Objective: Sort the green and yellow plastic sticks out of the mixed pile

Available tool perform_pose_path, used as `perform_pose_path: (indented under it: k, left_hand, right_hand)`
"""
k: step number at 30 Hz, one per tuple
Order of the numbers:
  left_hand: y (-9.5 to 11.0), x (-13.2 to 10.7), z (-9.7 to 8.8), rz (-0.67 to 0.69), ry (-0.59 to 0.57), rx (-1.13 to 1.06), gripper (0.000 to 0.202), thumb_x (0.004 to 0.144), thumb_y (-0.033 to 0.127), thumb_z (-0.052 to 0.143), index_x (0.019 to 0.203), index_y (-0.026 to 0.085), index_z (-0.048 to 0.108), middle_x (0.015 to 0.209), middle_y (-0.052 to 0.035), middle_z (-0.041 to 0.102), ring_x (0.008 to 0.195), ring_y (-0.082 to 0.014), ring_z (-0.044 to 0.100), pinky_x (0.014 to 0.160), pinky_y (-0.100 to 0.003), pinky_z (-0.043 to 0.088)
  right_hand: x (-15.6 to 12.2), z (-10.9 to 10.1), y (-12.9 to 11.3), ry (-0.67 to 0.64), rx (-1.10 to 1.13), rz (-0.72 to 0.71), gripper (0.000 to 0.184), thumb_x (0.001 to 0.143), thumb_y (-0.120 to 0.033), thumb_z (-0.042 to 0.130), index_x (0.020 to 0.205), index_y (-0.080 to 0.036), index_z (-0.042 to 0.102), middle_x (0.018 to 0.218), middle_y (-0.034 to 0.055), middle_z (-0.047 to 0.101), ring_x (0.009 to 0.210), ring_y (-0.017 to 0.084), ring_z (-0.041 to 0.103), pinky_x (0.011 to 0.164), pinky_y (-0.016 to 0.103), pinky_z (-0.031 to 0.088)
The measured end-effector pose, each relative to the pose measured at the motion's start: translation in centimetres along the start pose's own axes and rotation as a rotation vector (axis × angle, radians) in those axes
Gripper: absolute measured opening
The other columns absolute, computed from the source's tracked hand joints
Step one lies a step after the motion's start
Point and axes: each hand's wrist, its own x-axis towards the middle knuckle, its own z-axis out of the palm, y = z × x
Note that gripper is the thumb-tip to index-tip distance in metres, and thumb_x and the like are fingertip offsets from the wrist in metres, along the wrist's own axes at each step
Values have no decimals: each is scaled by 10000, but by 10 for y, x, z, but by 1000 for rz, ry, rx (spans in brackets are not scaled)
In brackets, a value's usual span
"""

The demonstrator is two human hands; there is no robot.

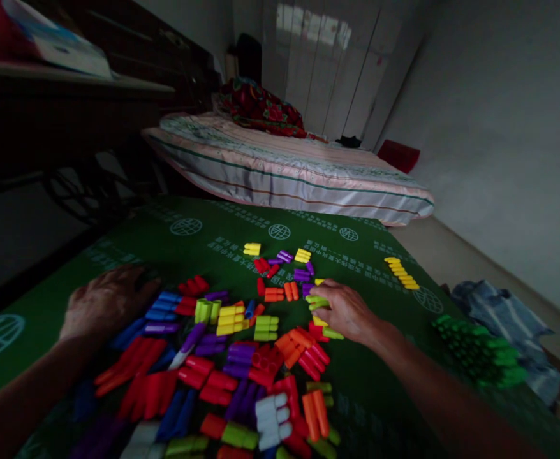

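Many small plastic tube-shaped pieces, singly coloured and joined side by side in rows, lie heaped in front of me. My right hand (347,309) has its fingers closed on a lime-green piece (316,301) at the heap's right side. Yellow and purple pieces (302,275) lie close by its fingertips, and a red piece (318,330) sits just under the hand. At the heap's left edge my left hand (105,299) rests low on the table, fingers forward and apart, in shadow. Blue pieces (162,306) lie right beside it. White pieces (273,419) are nearest me.
The table has a printed green cover (222,248). A yellow row (402,273) lies at the right, with a dense green pile (481,350) near the right edge. Beyond are blue cloth (500,312), a bed (299,178) and, at left, a dark wooden desk (69,108).
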Motion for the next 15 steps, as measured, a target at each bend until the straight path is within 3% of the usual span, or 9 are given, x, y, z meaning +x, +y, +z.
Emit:
perform_pose_path:
  k: [3, 6, 10, 15]
  left_hand:
    - [0, -1, 0, 17, 13, -2, 737, 861, 576, 150, 1359, 102, 417, 1466, -164, 397, 1339, -348, 359, 1079, -518, 307]
    - [0, -2, 1, 33, 21, -8, 703, 876, 551, 176, 1347, 97, 433, 1455, -172, 409, 1332, -350, 369, 1073, -519, 316]
    - [-1, -3, 2, 36, 40, 17, 658, 885, 524, 195, 1324, 107, 453, 1435, -156, 435, 1317, -330, 390, 1070, -494, 326]
    - [-3, -4, 3, 41, 56, 17, 632, 898, 515, 207, 1312, 111, 464, 1425, -155, 449, 1313, -325, 397, 1069, -488, 329]
  right_hand:
    - [-1, 3, -3, 28, 35, -49, 236, 810, -246, 618, 1041, -233, 666, 1027, 39, 656, 894, 164, 618, 781, 259, 446]
    - [10, -1, 2, 86, 11, -1, 224, 849, -272, 579, 1049, -230, 672, 1011, 37, 671, 862, 158, 624, 761, 255, 449]
    - [46, -8, 12, 140, -107, 86, 244, 885, -244, 521, 1079, -239, 668, 1092, 40, 667, 975, 163, 616, 842, 248, 438]
    - [99, -5, 16, 43, -229, 104, 346, 852, -167, 529, 1168, -257, 640, 1198, 44, 631, 1095, 169, 582, 898, 240, 423]
